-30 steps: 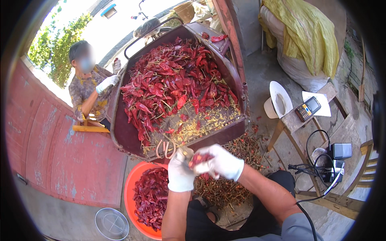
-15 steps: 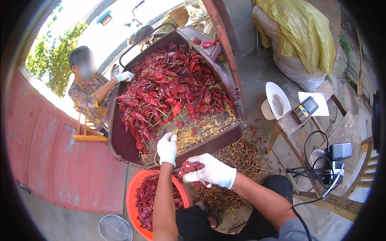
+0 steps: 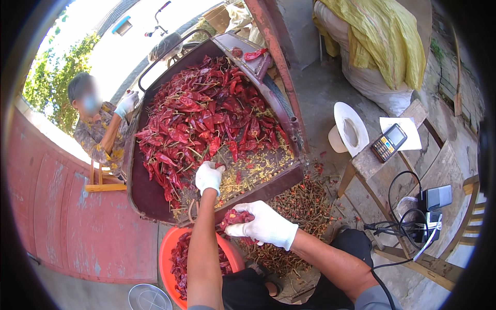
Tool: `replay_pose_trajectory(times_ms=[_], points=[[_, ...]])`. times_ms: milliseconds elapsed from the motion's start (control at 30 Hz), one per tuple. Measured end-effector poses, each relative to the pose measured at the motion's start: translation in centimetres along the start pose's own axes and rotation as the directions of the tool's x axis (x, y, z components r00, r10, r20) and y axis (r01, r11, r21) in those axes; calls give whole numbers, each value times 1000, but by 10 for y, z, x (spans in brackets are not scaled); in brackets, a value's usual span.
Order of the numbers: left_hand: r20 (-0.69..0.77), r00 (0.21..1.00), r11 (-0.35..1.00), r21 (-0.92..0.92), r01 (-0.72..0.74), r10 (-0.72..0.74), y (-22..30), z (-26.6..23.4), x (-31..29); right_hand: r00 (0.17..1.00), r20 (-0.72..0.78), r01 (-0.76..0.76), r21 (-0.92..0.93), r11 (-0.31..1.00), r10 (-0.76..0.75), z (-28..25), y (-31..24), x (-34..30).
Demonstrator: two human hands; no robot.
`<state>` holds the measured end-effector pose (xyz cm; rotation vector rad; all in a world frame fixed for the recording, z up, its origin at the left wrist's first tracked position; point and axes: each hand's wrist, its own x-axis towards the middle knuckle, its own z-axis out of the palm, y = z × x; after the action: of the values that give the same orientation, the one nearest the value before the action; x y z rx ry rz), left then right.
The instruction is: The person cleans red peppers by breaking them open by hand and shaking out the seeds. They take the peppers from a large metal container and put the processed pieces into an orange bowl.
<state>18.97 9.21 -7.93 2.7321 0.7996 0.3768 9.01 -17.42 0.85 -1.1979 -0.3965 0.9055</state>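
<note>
The left hand (image 3: 208, 178) reaches forward, grip unclear; right hand (image 3: 267, 224) clutches peppers (image 3: 236, 217).

A keypad device (image 3: 389, 143) and white paper (image 3: 413, 137) are carried by a wooden bench (image 3: 366, 164); a white hat (image 3: 339, 138) is seen just beside its left edge. A pale sack (image 3: 364, 77) is partly draped with yellow sheeting (image 3: 387, 36).

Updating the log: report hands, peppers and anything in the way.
Left hand at the near edge of the pepper pile. Right hand gripping red peppers. Left forearm hides part of the orange tub.
</note>
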Motion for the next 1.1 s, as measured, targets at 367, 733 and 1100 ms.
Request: replay_pose_trajectory(times_ms=[367,733,1100], points=[[-56,986,663,-734,-148,159,16,-72,-114,902,-395,175,-37,984,-175,-12,15,12],[31,993,543,-839,-36,113,17,-111,-184,987,-85,128,-61,990,-133,6,23,2],[-177,960,794,-541,-279,217,19,-99,-189,859,-295,364,-224,904,-419,9,54,25]])
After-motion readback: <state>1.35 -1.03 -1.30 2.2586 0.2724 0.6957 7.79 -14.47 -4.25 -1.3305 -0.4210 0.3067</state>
